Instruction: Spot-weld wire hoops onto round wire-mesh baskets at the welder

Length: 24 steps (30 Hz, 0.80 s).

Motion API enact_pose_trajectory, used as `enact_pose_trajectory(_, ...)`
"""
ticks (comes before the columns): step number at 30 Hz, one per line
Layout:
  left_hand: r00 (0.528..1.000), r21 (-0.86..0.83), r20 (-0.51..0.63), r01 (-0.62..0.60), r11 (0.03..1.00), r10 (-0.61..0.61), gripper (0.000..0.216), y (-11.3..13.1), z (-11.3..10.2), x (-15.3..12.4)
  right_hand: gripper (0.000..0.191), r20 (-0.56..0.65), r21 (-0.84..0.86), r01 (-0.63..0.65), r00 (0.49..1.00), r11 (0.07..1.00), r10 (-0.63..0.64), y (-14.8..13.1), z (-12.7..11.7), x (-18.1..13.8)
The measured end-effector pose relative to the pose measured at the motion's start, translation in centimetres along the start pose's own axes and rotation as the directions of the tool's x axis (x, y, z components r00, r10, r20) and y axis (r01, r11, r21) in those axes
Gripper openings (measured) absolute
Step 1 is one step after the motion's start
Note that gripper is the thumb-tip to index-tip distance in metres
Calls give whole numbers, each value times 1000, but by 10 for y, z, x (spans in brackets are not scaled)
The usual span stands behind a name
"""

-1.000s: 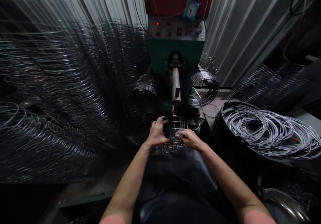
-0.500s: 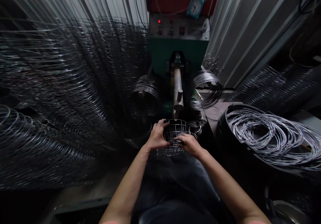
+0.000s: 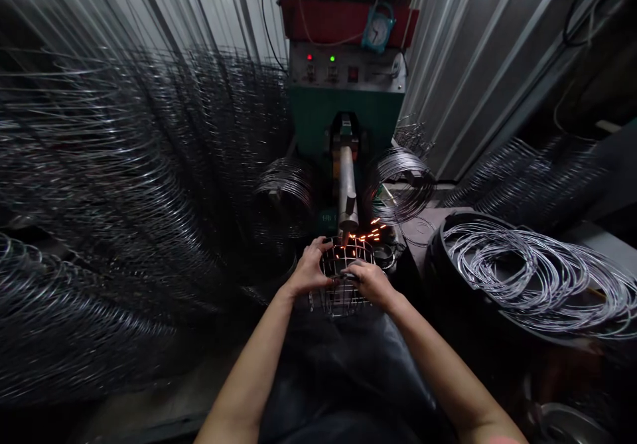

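Right now the left hand (image 3: 310, 270) and right hand (image 3: 372, 282) clamp a round wire basket (image 3: 348, 303) from either side, close together, its far rim touching the tip of the welder's electrode (image 3: 347, 192), sparks (image 3: 367, 233) spraying rightward.

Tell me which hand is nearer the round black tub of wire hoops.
Right. The right hand is on the tub's side of the metal wire basket, apart from the round black tub; the left hand holds the basket's far side.
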<state>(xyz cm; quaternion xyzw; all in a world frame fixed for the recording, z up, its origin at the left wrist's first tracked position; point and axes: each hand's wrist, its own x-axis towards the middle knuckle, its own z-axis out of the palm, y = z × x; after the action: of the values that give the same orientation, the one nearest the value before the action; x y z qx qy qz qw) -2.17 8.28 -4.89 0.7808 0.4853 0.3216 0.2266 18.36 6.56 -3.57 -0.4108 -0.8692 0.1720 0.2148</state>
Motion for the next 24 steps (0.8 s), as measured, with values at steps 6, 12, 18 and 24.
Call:
enact_pose_trajectory(6, 998, 45, -61, 37, 998, -34, 91, -1, 4, 4, 21, -143, -21, -90, 986, 996, 86, 1, 9, -4)
enact_pose_trajectory(12, 991, 92, -98, 98, 991, -89, 90, -9, 5, 22, 10, -223, 49, -175, 958, 983, 181, 2, 6, 15)
enact_pose_trajectory(18, 974, 121, -154, 188, 975, -168, 92, 1, 6, 16, 21, -252, 725, -216, 801, 654, 544, 0, 10, -25)
enact_pose_trajectory(24, 937, 82, -236, 282, 956, -256, 87, -2, 4, 27, 23, 365, 929, -267, 555, -256, 747, 12, 19, -73)
